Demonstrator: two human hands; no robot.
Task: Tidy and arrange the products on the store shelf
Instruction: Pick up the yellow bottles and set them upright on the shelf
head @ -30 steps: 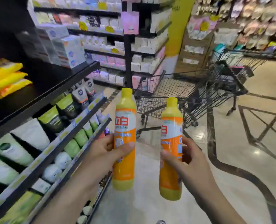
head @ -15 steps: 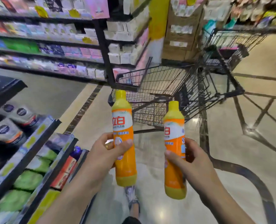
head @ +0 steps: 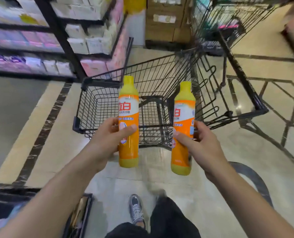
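Observation:
Two orange-and-yellow detergent bottles stand upright in the air in front of me. My left hand (head: 108,140) grips the left bottle (head: 128,107) around its lower middle, thumb across the label. My right hand (head: 199,145) grips the right bottle (head: 184,109) the same way, a little lower. Both bottles hang above the near end of a black wire shopping cart (head: 99,103), whose basket looks bare. The shelf of tubes is out of view except for a dark edge at the bottom left (head: 79,215).
A second cart (head: 228,31) stands behind the first at the upper right. Shelves of white and pink boxes (head: 84,42) fill the upper left, with cardboard cartons (head: 165,19) beyond. My shoe (head: 136,208) is on the tiled floor below.
The view has swung right and downward, away from the shelf of tubes and onto the cart. Both hands still hold their bottles, which now sit over the cart's near end.

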